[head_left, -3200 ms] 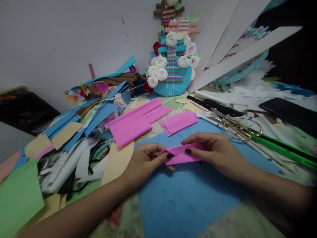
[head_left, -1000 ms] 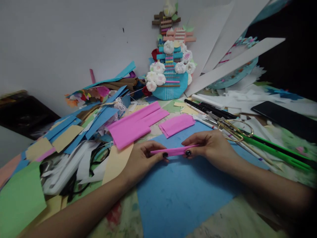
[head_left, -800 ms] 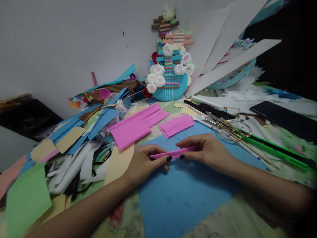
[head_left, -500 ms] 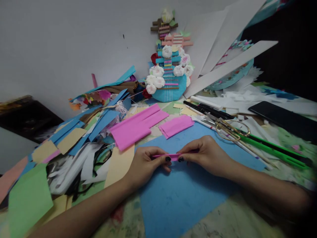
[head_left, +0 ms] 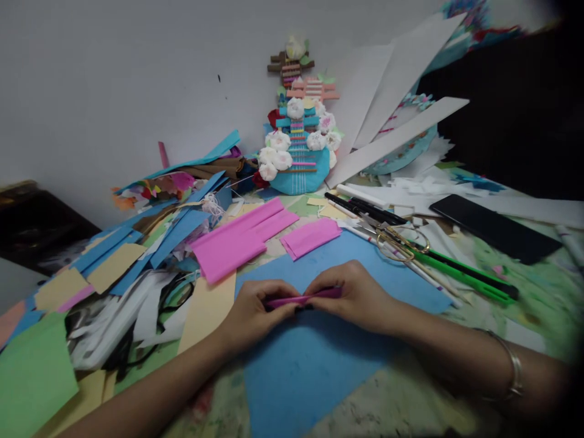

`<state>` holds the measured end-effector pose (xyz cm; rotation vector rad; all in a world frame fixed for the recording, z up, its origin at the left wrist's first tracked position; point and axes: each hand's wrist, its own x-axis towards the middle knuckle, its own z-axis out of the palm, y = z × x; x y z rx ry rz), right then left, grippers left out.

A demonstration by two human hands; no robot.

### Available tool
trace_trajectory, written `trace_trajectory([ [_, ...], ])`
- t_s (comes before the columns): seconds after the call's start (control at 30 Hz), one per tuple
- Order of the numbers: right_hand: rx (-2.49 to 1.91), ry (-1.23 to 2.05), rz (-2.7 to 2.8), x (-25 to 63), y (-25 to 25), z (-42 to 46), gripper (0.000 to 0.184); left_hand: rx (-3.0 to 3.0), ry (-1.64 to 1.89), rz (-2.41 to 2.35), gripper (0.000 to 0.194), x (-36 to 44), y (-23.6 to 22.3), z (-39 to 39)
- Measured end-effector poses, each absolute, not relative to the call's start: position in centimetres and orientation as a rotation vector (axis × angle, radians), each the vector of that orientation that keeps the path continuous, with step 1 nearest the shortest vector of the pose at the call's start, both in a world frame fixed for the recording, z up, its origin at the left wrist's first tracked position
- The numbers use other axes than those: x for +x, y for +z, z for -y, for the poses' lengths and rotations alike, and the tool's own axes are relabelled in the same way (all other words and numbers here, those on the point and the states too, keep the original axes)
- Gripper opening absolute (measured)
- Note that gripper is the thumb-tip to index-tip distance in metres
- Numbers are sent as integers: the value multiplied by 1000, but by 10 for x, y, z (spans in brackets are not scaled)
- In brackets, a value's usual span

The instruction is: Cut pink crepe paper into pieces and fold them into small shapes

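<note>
A narrow folded strip of pink paper (head_left: pixel 283 301) is pinched between both hands, just above a blue paper sheet (head_left: pixel 310 371). My left hand (head_left: pixel 255 309) grips its left part between thumb and fingers. On the right part, my right hand (head_left: pixel 353 298) is closed with thumb and fingertips, close against the left hand. Beyond the hands lie a larger folded pink sheet (head_left: pixel 232 243) and a smaller pink folded piece (head_left: pixel 310 237), the latter touching the blue sheet's far edge.
Gold-handled scissors (head_left: pixel 395 242), black pens (head_left: pixel 369 208) and a green cutter (head_left: pixel 465 274) lie right of the blue sheet. A black phone (head_left: pixel 495 228) is farther right. Paper scraps (head_left: pixel 114 267) heap up on the left. A decorated paper guitar (head_left: pixel 298 170) leans on the wall.
My hands have come together along the pink strip, closing the gap between them, and the strip's right end now shows past my right fingers. The whole view has shifted slightly.
</note>
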<state>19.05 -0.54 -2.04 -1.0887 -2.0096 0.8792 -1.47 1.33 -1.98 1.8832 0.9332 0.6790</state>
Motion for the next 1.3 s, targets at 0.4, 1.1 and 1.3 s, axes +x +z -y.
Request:
trace_trajectory([
  [0.4, -1218, 912, 1813, 225, -18, -18, 17, 1950, 832, -1188, 26, -23, -8, -44],
  [1.1, -1377, 421, 1899, 241, -25, -31, 25, 2005, 527, -1285, 24, -10, 3, -166],
  [1.3, -1380, 402, 1915, 239, -24, -31, 26, 2038, 685, -1265, 32, 6, -5, -175],
])
